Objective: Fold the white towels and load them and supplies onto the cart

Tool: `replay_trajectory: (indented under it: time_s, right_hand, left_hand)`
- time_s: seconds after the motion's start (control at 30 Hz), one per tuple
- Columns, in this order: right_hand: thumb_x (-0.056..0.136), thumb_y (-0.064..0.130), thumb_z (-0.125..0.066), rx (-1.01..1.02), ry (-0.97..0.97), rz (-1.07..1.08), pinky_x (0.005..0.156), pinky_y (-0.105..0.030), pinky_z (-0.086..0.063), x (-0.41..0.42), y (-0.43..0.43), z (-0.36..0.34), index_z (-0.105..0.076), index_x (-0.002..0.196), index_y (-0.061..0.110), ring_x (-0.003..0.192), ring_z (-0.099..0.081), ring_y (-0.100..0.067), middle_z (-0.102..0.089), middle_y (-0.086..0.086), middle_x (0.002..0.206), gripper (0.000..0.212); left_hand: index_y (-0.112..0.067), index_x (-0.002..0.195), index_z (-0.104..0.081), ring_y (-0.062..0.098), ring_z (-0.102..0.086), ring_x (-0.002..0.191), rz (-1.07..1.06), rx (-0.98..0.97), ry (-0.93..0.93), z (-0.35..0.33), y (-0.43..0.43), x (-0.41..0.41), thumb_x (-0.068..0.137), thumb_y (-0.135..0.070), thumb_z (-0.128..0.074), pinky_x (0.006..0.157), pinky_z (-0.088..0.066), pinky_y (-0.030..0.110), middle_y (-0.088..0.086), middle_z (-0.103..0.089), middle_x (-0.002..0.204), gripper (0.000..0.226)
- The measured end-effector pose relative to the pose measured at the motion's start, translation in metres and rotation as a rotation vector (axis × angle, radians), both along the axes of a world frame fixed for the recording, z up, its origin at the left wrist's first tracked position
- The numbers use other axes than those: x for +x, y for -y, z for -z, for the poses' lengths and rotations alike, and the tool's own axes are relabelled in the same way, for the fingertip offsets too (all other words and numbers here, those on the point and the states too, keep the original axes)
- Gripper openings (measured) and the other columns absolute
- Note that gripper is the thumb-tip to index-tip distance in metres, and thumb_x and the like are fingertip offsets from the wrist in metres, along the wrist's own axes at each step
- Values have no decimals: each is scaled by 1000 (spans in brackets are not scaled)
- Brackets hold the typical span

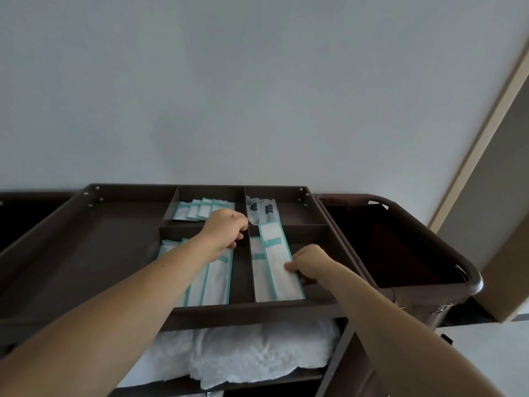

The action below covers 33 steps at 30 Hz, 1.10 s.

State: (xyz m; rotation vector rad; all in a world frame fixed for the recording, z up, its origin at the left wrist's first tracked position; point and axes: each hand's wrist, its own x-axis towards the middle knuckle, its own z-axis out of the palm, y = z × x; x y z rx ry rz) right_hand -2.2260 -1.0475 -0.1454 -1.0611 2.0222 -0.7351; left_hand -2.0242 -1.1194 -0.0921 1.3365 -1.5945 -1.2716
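Right hand (pixel 309 263) forms the working grip: thumb and fingertips pinch the right long edge of a long packet (pixel 279 262), white with a teal border, nearer its near end than its far one. The packet lies in the near right compartment of the top tray (pixel 120 247) of the cart (pixel 469 285), partly over a second packet (pixel 257 270) just to its left. Its long axis runs away from the person and leans a little leftward toward the far end. That far end rests on the cross divider (pixel 309 226), against the clear sachets (pixel 269 210) in the far right compartment, so the packet appears tilted rather than flat.

Left hand (pixel 226 229) reaches over the centre divider with fingers curled, its fingertips at the near corner of the clear sachets; whether this grip holds a sachet cannot be told.

Governing relation: the packet extends forward and left from the right-hand grip, with the left hand nearer its far end. To seat it, the far end probably has to come back toward the person and drop inside the divider, axis parallel to the compartment wall.

Further stock: stacked packets (pixel 211 276) in the near middle compartment, small packets (pixel 200 210) in the far middle one. White towels (pixel 257 351) lie on the shelf below the tray; a dark bag (pixel 400 247) hangs at the cart's right end.
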Motion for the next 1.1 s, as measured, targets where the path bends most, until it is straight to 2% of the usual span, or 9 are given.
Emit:
replay_trajectory:
  time_s: [0.13,0.33,0.53,0.67,0.73,0.87,0.93,1.03,1.1]
  right_hand:
    - [83,17,-79,103,-96,15,47,-26,-51,-2,4,13,-64,91,2,48,-60,-17,-65,-8,71,23]
    - [77,20,-84,155,-104,26,43,-23,-45,-4,7,23,-65,88,3,43,-60,-16,-69,-9,70,27]
    - [72,35,-85,220,-300,2,43,-23,-45,1,9,21,-60,85,11,54,-65,-17,-70,-5,76,37]
    - [71,46,-83,265,-406,-33,51,-27,-49,5,8,21,-60,84,16,60,-66,-15,-69,-1,76,41]
    - [71,48,-81,269,-470,-52,56,-29,-49,7,7,22,-57,82,18,68,-65,-16,-67,0,79,40]
    - [77,45,-76,220,-594,-67,51,-26,-40,15,8,21,-53,79,23,69,-60,-12,-62,4,79,32]
    - [81,42,-72,198,-653,-104,52,-25,-40,21,9,23,-55,86,24,71,-59,-11,-61,5,81,25]
    - [86,36,-68,204,-714,-115,65,-28,-51,27,11,24,-58,92,24,76,-61,-13,-62,4,85,17]
    - [86,38,-67,220,-709,-107,61,-27,-49,31,13,20,-56,84,23,74,-61,-13,-63,3,83,19]
  left_hand:
    - [-18,85,-68,16,-63,77,5,4,8,3,-4,6,85,-11,-60,51,-47,24,5,-68,94,11]
    - [-11,90,-68,16,-61,79,-1,-12,15,2,-10,16,86,-8,-58,49,-44,21,1,-65,100,11]
    - [-15,86,-66,13,-60,76,4,-48,55,2,-12,23,88,-9,-57,48,-44,19,1,-65,97,10]
    - [-10,88,-65,11,-59,72,16,-73,70,0,-13,24,89,-10,-56,48,-43,20,-2,-65,95,9]
    - [-16,85,-64,12,-59,73,21,-87,85,-1,-15,26,89,-12,-57,51,-44,22,0,-65,93,9]
    - [-22,82,-62,15,-63,91,35,-158,163,2,-14,33,88,-16,-59,65,-45,24,-5,-64,93,9]
    - [-18,92,-64,16,-61,100,56,-189,233,5,-11,37,88,-18,-61,73,-44,24,-6,-65,101,5]
    - [-14,131,-58,18,-56,119,101,-216,381,11,-10,46,90,-28,-60,96,-44,30,2,-60,131,43]
    - [-14,143,-48,22,-49,131,106,-266,509,9,-13,50,92,-35,-57,105,-41,36,4,-51,144,56]
